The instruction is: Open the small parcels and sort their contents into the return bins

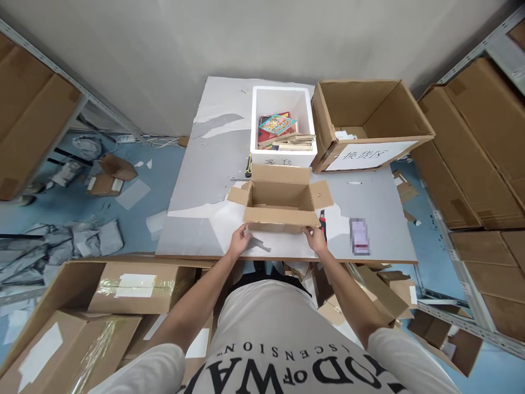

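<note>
An open cardboard box (282, 216) with its flaps spread stands at the front middle of the table, and no contents show inside it. My left hand (240, 239) pinches the left end of its near flap. At the right end of the same flap, my right hand (315, 239) has its fingers closed on the edge. Just beyond my right hand lies a red and black box cutter (322, 221), partly hidden by that hand. A grey strip (260, 244) lies on the table beside my left hand.
Behind the box stand a white foam bin (283, 159) holding books (278, 124) and a large labelled carton (418, 123). A blurred purple item (360, 236) lies on the table (188, 189) at right. Taped cartons (123, 287) stand below left; shelving with cartons flanks the right.
</note>
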